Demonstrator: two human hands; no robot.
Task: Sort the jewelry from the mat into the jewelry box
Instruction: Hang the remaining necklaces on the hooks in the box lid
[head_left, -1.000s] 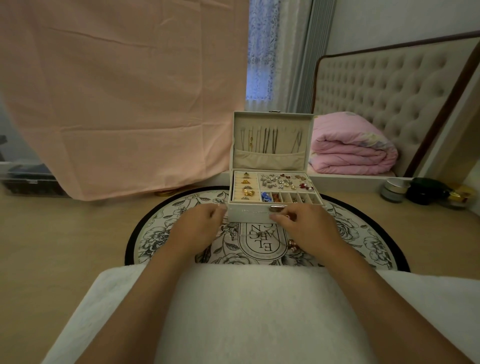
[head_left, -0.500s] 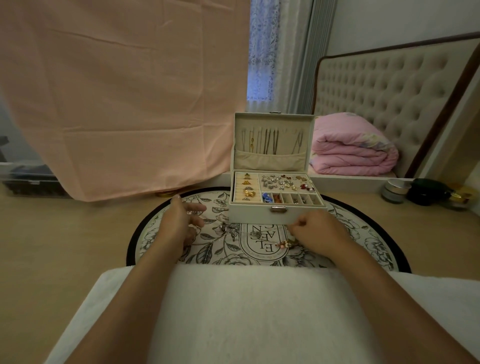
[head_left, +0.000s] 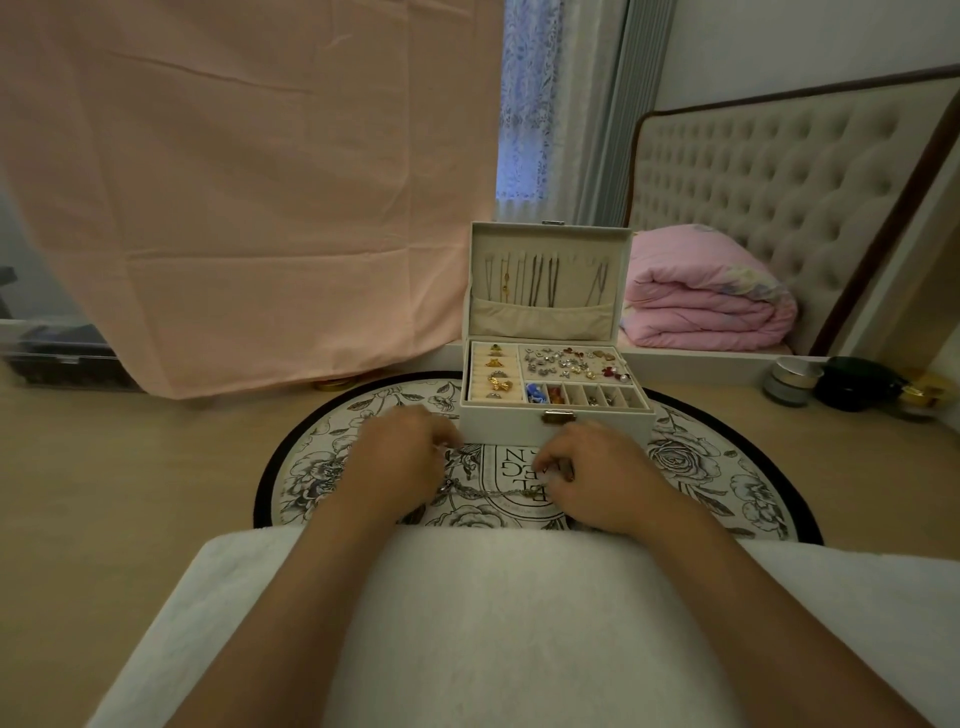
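Note:
The white jewelry box stands open at the back of the round floral mat. Its upright lid has necklaces hanging in it, and its tray holds rings, earrings and small pieces. Just in front of the box, both hands are down on the mat with fingers curled. A thin silver chain lies stretched between them. My left hand pinches the chain's left end, near a small pendant. My right hand pinches the right end. My fingers hide how the ends are held.
A white towel covers my lap in the foreground. A pink cloth hangs at the back left, with a plastic bin below it. A folded pink quilt lies behind the box. Small jars stand at the right.
Both hands left the front of the box and came down onto the mat. My left hand swung out left, then back in. Both hands now hold a silver chain.

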